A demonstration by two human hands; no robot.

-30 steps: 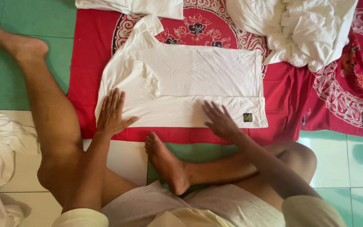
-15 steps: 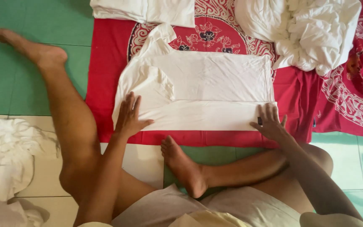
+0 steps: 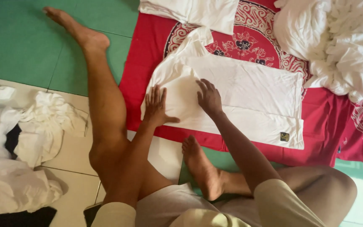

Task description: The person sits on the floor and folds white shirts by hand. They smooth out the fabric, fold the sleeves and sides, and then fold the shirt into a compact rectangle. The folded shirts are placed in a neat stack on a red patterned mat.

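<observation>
A white T-shirt [image 3: 248, 96] lies flat and partly folded on a red patterned cloth [image 3: 316, 147] spread on the floor. My left hand [image 3: 157, 106] rests palm down, fingers spread, on the shirt's left end near the folded sleeve. My right hand [image 3: 209, 97] presses flat on the shirt just to the right of it, fingers apart. Neither hand grips anything. A small dark label [image 3: 284, 136] shows at the shirt's lower right corner.
A heap of crumpled white clothes [image 3: 341, 46] sits at the upper right, a folded white garment [image 3: 194, 10] at the top. More white clothes [image 3: 26, 138] lie on the tiles at left. My bare legs [image 3: 101, 96] stretch over the green floor.
My right hand has moved from the shirt's lower right corner leftward to its left part, beside my left hand. The left hand stays on the shirt. The camera view has shifted.
</observation>
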